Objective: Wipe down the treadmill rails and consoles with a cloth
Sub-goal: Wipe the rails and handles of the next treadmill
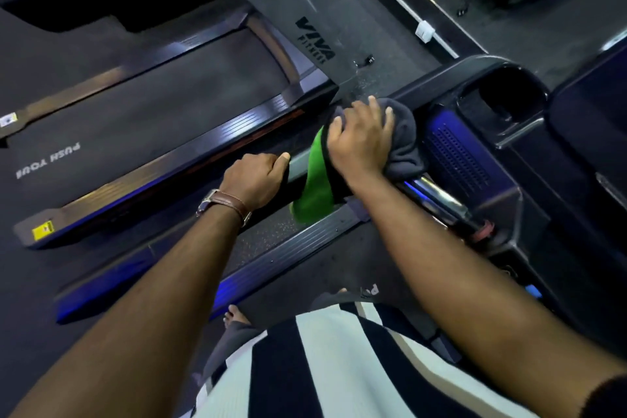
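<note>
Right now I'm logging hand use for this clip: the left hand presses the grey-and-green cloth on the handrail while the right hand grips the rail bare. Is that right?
No, the hands are swapped. In the head view the right hand presses the grey-and-green cloth on the handrail, while the left hand, with the brown watch strap at its wrist, grips the rail bare.

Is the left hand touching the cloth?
Apart. The head view shows the left hand gripping the handrail, with bare rail between it and the cloth.

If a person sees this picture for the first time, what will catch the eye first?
The bright green part of the cloth at centre stands out, pressed by the right hand onto the handrail near the console. Beside it, the left hand grips the same rail, a brown-strapped watch on its wrist.
</note>
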`<state>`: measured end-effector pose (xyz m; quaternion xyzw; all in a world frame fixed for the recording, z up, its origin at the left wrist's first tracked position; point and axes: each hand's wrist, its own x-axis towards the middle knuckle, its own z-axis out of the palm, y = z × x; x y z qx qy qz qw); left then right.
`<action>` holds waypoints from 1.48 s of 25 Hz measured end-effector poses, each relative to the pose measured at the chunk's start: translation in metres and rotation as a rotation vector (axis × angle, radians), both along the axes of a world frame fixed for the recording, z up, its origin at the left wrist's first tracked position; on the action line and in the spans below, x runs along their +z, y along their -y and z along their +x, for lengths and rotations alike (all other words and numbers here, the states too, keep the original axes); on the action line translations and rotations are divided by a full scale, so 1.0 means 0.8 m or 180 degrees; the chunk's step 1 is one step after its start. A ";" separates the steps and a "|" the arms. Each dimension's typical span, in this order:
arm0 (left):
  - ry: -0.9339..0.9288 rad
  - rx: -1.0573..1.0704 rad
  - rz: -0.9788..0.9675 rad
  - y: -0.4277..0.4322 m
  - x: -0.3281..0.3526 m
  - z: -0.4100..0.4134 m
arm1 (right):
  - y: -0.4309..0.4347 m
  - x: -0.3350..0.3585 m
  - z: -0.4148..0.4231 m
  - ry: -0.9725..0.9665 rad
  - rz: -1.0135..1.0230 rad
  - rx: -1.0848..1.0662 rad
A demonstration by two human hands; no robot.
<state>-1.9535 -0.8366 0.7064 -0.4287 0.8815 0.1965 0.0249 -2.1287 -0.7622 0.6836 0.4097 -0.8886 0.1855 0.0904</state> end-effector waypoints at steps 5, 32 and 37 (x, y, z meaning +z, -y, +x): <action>0.0201 0.0250 0.0360 0.004 0.011 -0.048 | -0.020 -0.015 -0.012 -0.0687 0.0044 0.1710; -0.0290 0.0199 0.1260 0.012 0.011 -0.061 | 0.029 -0.034 0.148 0.2348 -0.2662 -0.1179; -0.0418 0.0301 0.1611 0.012 0.013 -0.067 | 0.033 -0.017 0.062 0.1445 -0.1216 -0.0822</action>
